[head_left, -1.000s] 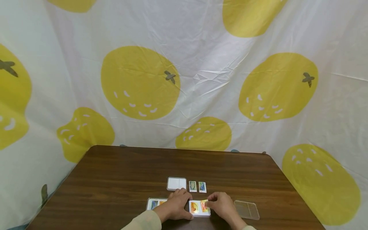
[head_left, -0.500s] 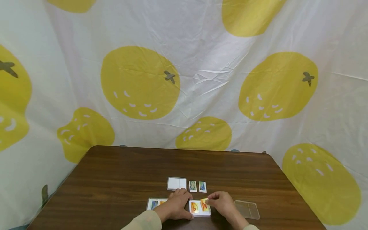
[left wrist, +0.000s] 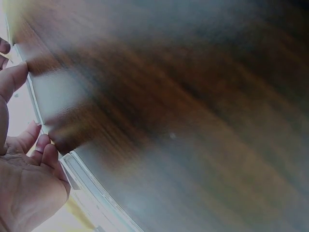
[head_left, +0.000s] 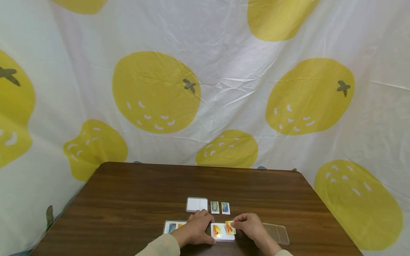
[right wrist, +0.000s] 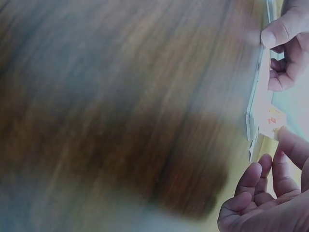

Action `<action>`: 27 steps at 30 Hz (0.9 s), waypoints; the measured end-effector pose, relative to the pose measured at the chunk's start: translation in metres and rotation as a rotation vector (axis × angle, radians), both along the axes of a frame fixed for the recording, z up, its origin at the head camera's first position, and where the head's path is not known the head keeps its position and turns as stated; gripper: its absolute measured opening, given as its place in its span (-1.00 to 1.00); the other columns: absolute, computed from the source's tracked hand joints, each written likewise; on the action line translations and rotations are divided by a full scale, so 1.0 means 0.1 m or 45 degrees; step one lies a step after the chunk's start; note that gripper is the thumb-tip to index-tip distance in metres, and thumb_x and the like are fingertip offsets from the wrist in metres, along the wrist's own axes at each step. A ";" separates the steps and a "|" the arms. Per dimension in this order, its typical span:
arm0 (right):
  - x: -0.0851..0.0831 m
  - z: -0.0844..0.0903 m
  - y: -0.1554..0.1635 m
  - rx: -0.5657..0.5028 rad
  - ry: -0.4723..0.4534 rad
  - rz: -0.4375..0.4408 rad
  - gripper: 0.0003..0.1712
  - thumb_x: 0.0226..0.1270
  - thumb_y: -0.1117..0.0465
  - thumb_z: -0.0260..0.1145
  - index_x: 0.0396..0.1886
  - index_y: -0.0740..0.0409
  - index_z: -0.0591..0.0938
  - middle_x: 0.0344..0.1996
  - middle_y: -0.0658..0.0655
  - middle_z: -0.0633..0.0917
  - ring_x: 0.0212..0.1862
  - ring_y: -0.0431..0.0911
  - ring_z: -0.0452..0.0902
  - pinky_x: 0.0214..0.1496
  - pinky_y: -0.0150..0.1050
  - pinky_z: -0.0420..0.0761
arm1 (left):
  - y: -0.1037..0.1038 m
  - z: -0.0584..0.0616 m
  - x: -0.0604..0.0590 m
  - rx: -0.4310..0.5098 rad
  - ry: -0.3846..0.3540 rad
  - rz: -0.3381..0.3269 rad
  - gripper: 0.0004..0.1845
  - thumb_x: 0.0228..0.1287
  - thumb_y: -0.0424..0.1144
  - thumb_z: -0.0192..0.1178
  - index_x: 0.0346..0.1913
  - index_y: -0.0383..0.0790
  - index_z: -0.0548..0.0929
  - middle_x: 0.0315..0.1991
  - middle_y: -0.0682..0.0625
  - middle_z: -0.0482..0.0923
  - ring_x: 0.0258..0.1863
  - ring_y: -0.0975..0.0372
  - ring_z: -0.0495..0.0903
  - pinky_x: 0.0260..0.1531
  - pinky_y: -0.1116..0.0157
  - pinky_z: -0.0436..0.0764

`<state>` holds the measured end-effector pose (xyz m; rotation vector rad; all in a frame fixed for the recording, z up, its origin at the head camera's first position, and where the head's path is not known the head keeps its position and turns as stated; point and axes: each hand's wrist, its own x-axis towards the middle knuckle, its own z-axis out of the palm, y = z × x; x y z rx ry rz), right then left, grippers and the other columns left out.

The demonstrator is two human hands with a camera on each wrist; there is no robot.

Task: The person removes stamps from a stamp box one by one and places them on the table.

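Orange card (head_left: pixel 229 227) skewed over white holder (head_left: pixel 224 239). Right hand (head_left: pixel 251 227) pinches card, left hand (head_left: pixel 199 228) grips holder. Best: brace holder, touch card edges only, no bending.

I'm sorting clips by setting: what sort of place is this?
Probably an indoor tabletop workspace: a dark brown wood-grain table stands before white hanging fabric printed with yellow fruit, and the person's bare right hand pinches a small rectangular orange-and-yellow picture card.

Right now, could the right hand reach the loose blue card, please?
Probably yes: nothing visible blocks the right hand from the loose blue card, though that hand pinches an orange card.
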<state>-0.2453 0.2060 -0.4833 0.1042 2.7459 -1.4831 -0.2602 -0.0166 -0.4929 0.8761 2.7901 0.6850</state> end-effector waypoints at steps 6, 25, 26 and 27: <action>0.01 0.02 0.03 -0.034 -0.017 -0.005 -0.89 0.05 0.33 0.47 -0.43 0.29 0.71 -0.50 0.02 0.64 -0.38 -0.12 0.43 -0.31 -0.21 0.39 | -0.01 -0.01 -0.01 0.006 -0.004 -0.010 -0.47 -0.05 0.06 0.51 -0.04 -0.02 0.54 -0.10 0.16 0.37 -0.08 0.27 0.33 -0.02 0.19 0.35; 0.02 0.10 0.30 -0.030 -0.033 -0.014 -0.88 0.10 0.31 0.46 -0.40 0.30 0.72 -0.48 0.06 0.67 -0.34 -0.10 0.46 -0.22 -0.18 0.38 | -0.01 -0.01 -0.01 0.004 0.002 0.000 -0.48 -0.07 0.06 0.52 -0.07 -0.01 0.54 -0.12 0.16 0.36 -0.09 0.26 0.32 -0.02 0.20 0.34; 0.02 0.10 0.32 -0.026 -0.031 -0.014 -0.88 0.10 0.31 0.46 -0.40 0.30 0.72 -0.48 0.06 0.67 -0.34 -0.11 0.46 -0.22 -0.18 0.38 | -0.01 -0.01 -0.01 0.004 0.002 0.000 -0.48 -0.07 0.06 0.52 -0.07 -0.01 0.54 -0.12 0.16 0.36 -0.09 0.26 0.32 -0.02 0.20 0.34; 0.02 0.10 0.33 -0.021 -0.034 -0.015 -0.88 0.10 0.31 0.46 -0.40 0.30 0.72 -0.47 0.06 0.67 -0.33 -0.11 0.46 -0.22 -0.18 0.38 | -0.01 -0.01 -0.01 0.003 0.001 0.000 -0.48 -0.07 0.06 0.52 -0.07 -0.01 0.54 -0.12 0.16 0.36 -0.09 0.26 0.32 -0.01 0.19 0.34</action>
